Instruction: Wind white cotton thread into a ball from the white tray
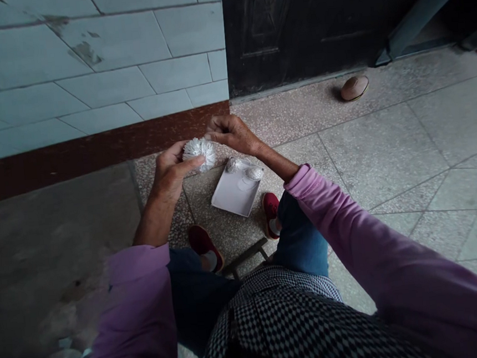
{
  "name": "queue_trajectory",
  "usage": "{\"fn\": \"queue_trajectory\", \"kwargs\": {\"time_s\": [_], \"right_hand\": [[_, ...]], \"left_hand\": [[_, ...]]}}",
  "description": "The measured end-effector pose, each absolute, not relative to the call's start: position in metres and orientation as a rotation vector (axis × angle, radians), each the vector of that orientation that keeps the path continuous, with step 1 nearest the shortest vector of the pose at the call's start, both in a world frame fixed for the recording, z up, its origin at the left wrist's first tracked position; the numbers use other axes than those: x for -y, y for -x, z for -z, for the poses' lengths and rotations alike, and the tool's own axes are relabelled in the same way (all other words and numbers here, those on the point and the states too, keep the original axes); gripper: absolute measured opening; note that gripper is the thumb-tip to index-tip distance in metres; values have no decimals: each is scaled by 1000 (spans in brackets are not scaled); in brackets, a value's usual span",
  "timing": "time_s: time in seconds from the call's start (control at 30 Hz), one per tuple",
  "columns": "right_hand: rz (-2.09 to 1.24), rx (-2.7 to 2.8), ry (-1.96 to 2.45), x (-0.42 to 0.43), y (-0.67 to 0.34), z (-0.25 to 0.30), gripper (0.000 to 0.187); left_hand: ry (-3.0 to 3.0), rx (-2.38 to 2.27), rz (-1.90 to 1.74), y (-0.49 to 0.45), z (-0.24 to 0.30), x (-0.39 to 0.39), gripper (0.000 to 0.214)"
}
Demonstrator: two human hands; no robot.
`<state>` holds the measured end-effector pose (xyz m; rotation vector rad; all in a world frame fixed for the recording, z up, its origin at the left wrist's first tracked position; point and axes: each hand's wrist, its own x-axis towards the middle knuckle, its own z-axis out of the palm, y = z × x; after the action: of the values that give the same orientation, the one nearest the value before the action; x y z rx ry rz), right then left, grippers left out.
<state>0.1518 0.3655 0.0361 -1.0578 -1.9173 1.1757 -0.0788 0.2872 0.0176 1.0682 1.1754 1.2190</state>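
Hands are working high over the knees, both forearms bent and angled inward above the lap. The left hand [172, 171] is cupping a white crinkled ball [199, 153], paper or foil, with its thumb lying across the lower side. The right hand [234, 135] is coming in from the side, wrist bent downward, its fingertips [213, 136] bunching into a narrow pinch at the ball's upper edge; whether they are gripping a fine strand is too small to tell.

Below the hands, a white tray [237, 187] is lying on the speckled stone floor [386, 144] between two red shoes [205, 247], and two small silvery crumpled balls [244, 170] are sitting on it. Pink sleeves [351, 230] are covering the upper arms, while blue jeans [300, 237] and a black-and-white checked apron [288, 325] are filling the lower view. A thin dark rail [245, 256] is crossing between the feet. Farther off, a black door [292, 29] and a pale tiled wall [87, 69] above maroon skirting [94, 147] are rising beyond the hands, and a brown rounded object [355, 88] is resting on the floor by the door.
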Motion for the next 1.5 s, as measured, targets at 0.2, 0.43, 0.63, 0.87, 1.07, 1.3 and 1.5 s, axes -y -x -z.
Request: {"fn": "queue_trajectory", "kwargs": {"time_s": [0.2,0.43,0.63,0.87,1.07,1.3,1.5], "right_hand": [[-1269,1857,1032,-375,-156,-16,58],[-1426,1946,978,-366,-137,3,41],[-1263,2178,956,-343,-125,1,39],[-1282,2224,858,-329,-124,-11,39],[-1470,2004,670,-335,-136,-16,39],[-1259,1843,985,-362,-165,-41,64],[-1241,1820,1068,-365,-164,-51,77]], "left_hand": [[-1072,-1068,-1212,78,-17,-284,66],[-1025,-1011,-1345,89,-6,-301,64],[-925,-1096,-1410,96,3,-313,75],[-986,-1181,-1427,95,-2,-312,93],[-1201,-1290,-1395,93,-6,-313,90],[-1217,-1143,-1141,76,-17,-296,64],[-1170,-1002,-1000,68,-34,-286,61]]}}
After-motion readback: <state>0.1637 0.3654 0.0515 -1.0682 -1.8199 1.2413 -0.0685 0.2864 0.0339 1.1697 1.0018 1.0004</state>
